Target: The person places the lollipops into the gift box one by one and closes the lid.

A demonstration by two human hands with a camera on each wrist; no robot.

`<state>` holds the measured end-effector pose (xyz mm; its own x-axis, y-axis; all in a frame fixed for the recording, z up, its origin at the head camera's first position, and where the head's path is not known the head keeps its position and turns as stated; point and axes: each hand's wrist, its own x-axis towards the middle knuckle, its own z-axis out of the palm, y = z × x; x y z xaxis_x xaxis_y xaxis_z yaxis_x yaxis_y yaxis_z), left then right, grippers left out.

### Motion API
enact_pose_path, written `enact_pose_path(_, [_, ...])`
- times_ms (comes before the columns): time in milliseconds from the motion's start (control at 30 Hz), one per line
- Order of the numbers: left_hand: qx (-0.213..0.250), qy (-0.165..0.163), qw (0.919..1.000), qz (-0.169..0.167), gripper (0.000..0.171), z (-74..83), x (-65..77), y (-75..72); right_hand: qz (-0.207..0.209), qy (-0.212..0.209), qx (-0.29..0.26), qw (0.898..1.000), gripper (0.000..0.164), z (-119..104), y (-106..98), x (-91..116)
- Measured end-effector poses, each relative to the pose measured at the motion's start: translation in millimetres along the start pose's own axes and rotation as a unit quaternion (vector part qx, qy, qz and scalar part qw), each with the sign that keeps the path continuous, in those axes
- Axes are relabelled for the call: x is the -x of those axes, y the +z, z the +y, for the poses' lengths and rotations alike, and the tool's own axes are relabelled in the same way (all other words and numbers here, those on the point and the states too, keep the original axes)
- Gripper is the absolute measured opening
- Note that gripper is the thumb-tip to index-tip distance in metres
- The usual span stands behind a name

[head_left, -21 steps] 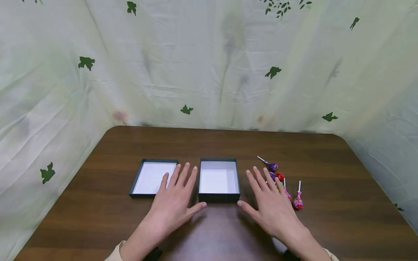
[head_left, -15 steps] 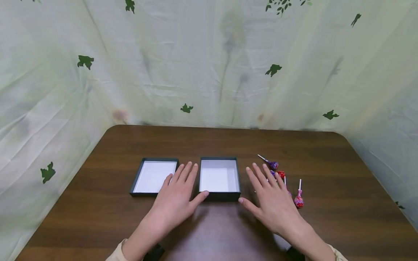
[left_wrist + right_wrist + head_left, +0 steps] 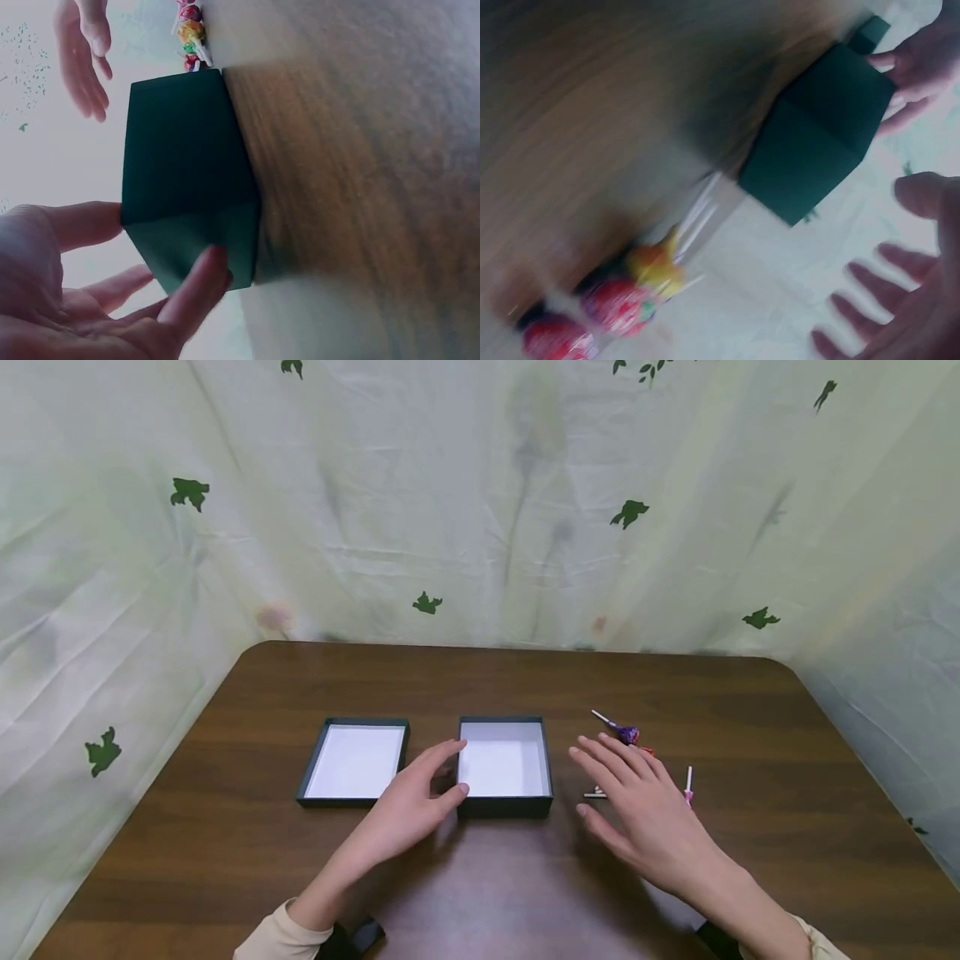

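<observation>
A dark green box point(image 3: 504, 808) with a white inside stands uncovered at mid-table. My left hand point(image 3: 408, 797) is at its left side, thumb and index finger apart with their tips right at the box's edge. In the left wrist view, the fingers spread around one corner of the box point(image 3: 184, 150). My right hand point(image 3: 648, 814) hovers over a group of wrapped lollipops, palm down, fingers apart and holding nothing. A purple lollipop point(image 3: 627, 735) shows beyond it; the hand hides most of the others. Red and yellow lollipops point(image 3: 619, 304) appear, blurred, in the right wrist view.
Left of the box lies its shallow lid point(image 3: 352, 764), white inside facing up. Everything stands on a brown wooden table point(image 3: 480, 885). A pale curtain point(image 3: 480, 510) with green leaf prints hangs behind and along the sides.
My left hand has turned from flat and spread to sideways, its fingers drawing in at the box's left side. The right hand has shifted slightly right, further over the lollipops.
</observation>
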<state>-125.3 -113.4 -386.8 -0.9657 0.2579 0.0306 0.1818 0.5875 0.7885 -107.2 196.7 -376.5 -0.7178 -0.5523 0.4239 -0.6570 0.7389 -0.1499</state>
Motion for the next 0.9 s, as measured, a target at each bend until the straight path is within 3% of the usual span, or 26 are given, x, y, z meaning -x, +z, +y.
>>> enact_pose_path(133, [0.032, -0.008, 0.9993, -0.017, 0.055, -4.1, -2.9, -0.9, 0.030, -0.060, -0.053, 0.996, 0.049, 10.2, -3.5, 3.8])
enact_pose_path(267, [0.049, -0.021, 0.9983, -0.023, 0.054, -4.3, -3.7, -2.6, 0.053, -0.091, -0.094, 0.990, 0.045, 18.0, -7.5, 7.7])
enact_pose_path(567, [0.057, -0.029, 0.9977, -0.022, 0.054, -5.7, -3.3, -4.9, 0.068, -0.086, -0.184, 0.977, 0.048, 36.8, -20.2, 19.9])
enact_pose_path(733, [0.054, -0.040, 0.9974, -0.027, 0.055, -6.6, -2.9, -6.2, 0.046, -0.065, -0.173, 0.982, 0.059, 54.2, -28.1, 32.4])
enact_pose_path(900, [0.052, -0.046, 0.9971, -0.032, 0.056, -6.0, -2.4, -6.3, 0.012, -0.042, -0.162, 0.986, 0.059, 69.4, -32.2, 44.3])
